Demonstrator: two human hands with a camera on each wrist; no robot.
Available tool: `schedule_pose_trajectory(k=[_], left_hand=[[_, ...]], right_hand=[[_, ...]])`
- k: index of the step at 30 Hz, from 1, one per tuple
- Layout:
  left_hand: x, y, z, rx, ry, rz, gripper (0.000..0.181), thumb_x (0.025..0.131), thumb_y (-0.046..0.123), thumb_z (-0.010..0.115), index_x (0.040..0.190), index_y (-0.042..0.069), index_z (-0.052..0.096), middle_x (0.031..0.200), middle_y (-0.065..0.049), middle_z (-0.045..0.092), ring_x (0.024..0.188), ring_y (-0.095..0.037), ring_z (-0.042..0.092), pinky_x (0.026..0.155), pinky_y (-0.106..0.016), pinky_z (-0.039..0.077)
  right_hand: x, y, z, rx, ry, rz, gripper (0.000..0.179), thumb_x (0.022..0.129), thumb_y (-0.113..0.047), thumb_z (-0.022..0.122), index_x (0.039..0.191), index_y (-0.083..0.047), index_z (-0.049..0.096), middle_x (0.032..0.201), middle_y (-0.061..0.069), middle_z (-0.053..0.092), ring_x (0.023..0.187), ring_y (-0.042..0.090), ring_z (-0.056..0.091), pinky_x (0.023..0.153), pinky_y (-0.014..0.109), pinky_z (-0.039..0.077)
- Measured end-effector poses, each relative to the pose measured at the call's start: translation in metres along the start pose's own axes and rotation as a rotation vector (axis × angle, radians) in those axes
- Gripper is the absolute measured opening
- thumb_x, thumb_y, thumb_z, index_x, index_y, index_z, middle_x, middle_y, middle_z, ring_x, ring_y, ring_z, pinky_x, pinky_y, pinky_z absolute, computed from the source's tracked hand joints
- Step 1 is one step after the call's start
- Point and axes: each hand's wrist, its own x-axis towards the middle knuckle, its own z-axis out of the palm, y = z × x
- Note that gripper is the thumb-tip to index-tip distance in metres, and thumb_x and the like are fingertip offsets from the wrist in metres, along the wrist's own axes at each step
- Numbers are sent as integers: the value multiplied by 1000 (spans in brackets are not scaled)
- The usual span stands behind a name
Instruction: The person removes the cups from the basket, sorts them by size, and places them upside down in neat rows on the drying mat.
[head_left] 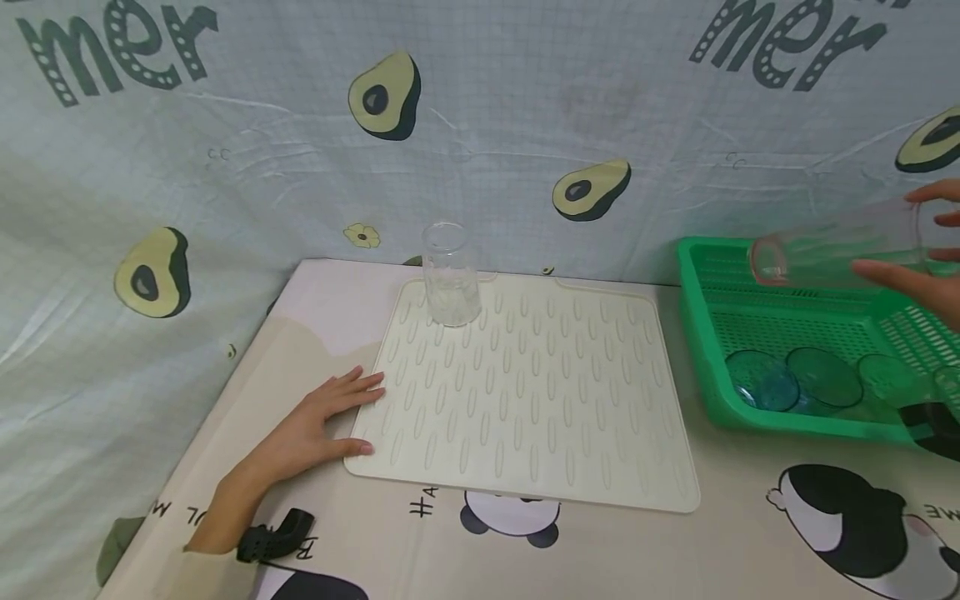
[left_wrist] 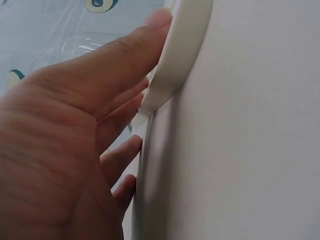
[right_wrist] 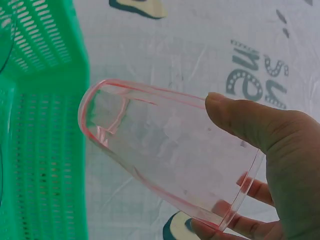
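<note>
My right hand (head_left: 918, 275) grips a clear pink-tinted drinking glass (head_left: 840, 250) near its wide end, holding it sideways over the green basket. In the right wrist view the thumb lies on one side of the glass (right_wrist: 165, 145) and the fingers curl round the other. My left hand (head_left: 307, 429) rests at the left edge of a cream draining mat (head_left: 525, 392), fingers spread, thumb and fingertips touching the rim. The left wrist view shows the thumb against the mat's raised edge (left_wrist: 182, 45). A clear glass (head_left: 452, 279) stands on the mat's back left corner.
The green plastic basket (head_left: 701, 333) stands right of the mat, with several glasses, one a blue-tinted glass (head_left: 776, 387), lying inside. A printed cloth (head_left: 480, 108) hangs behind the table (head_left: 637, 550). Both wrists wear black straps.
</note>
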Motion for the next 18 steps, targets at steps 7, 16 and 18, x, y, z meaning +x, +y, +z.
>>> schedule_pose_trajectory(k=[7, 16, 18], left_hand=[[2, 0, 0, -2, -13, -38, 73, 72, 38, 81, 134, 7, 56, 146, -7, 43, 141, -33, 22, 109, -61, 16], [3, 2, -1, -7, -16, -57, 71, 72, 32, 82, 133, 5, 57, 145, -8, 45, 141, -34, 23, 109, -60, 19], [4, 3, -1, -5, -13, -62, 70, 73, 30, 82, 133, 5, 57, 145, -8, 45, 140, -34, 23, 109, -60, 19]], right_hand=[[-5, -24, 2, 88, 24, -36, 69, 85, -20, 74, 144, -35, 40, 150, -11, 33, 136, 27, 34, 97, 10, 29], [-10, -42, 10, 150, -41, -118, 72, 84, -16, 75, 145, -29, 39, 151, -9, 30, 134, 30, 34, 101, 14, 30], [-10, -48, 11, 177, -51, -117, 72, 83, -16, 76, 145, -27, 40, 150, -6, 31, 133, 29, 35, 103, 17, 33]])
